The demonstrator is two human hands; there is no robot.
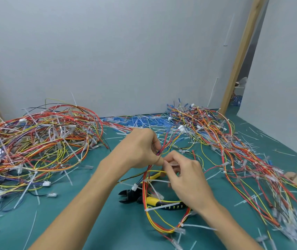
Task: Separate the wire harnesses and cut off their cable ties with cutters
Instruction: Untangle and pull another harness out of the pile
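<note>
A red, yellow and orange wire harness (pixel 148 210) with white cable ties loops over the green table in front of me. My left hand (pixel 140 150) pinches its wires near the top of the loop. Just to its right, my right hand (pixel 183 174) pinches a white cable tie (pixel 171 164) on the same bundle. The cutters (pixel 151 197), with black jaws and yellow-black handles, lie on the table under the harness, held by neither hand. Their jaws point left.
A large tangled pile of harnesses (pixel 35 141) fills the left of the table (pixel 93 230). Another pile (pixel 234 150) spreads along the right side. Cut tie pieces (pixel 144 121) litter the back. A wooden post (pixel 241 51) rises at the right against the white wall.
</note>
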